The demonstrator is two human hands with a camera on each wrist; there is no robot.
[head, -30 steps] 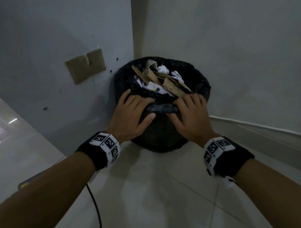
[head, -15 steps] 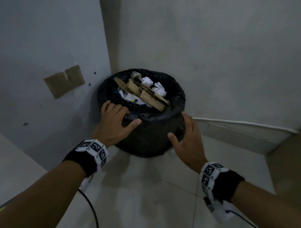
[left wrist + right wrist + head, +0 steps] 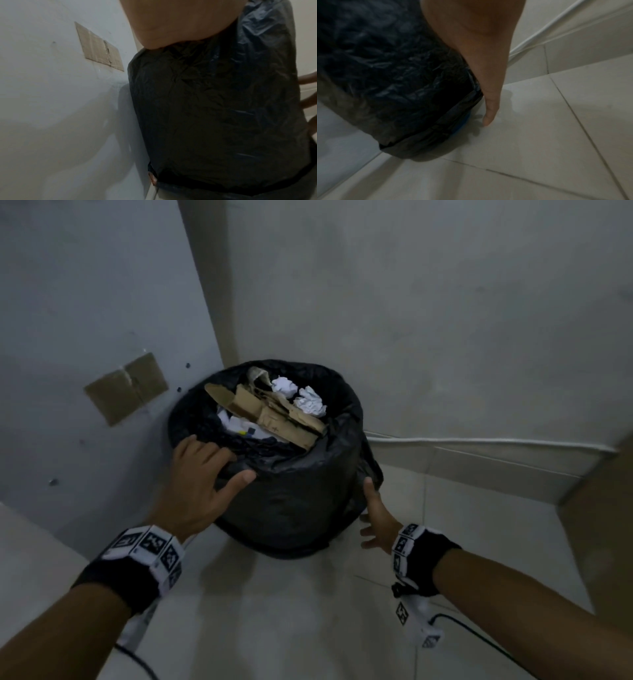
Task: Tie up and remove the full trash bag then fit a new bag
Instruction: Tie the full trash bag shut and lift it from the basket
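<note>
Where two walls meet, a bin [image 3: 291, 508] stands on the tiled floor [image 3: 479, 542], lined with a black bag [image 3: 308, 474] whose skirt is folded down over the outside almost to the base. Bag is untied and still seated in the bin. Contents reach the rim: cardboard [image 3: 270, 416] pieces, two balls of crumpled paper [image 3: 310, 402], and other white scraps beneath.

Left hand [image 3: 202, 474]: rests on the near-left rim of the bag, fingers spread and laid over the edge, thumb extended along the plastic. No pinch or closed grasp is visible; the fingertips are partly hidden in the folds.

Right hand [image 3: 376, 511]: low at the right side of the bin, fingers extended and pointing down toward the floor, close against the bag's lower skirt. The right wrist view shows a straight finger beside the hem [image 3: 436, 129]; it holds nothing.

A cardboard patch [image 3: 126, 388] is fixed to the left wall. A white cable [image 3: 479, 441] runs along the right wall above the skirting.
</note>
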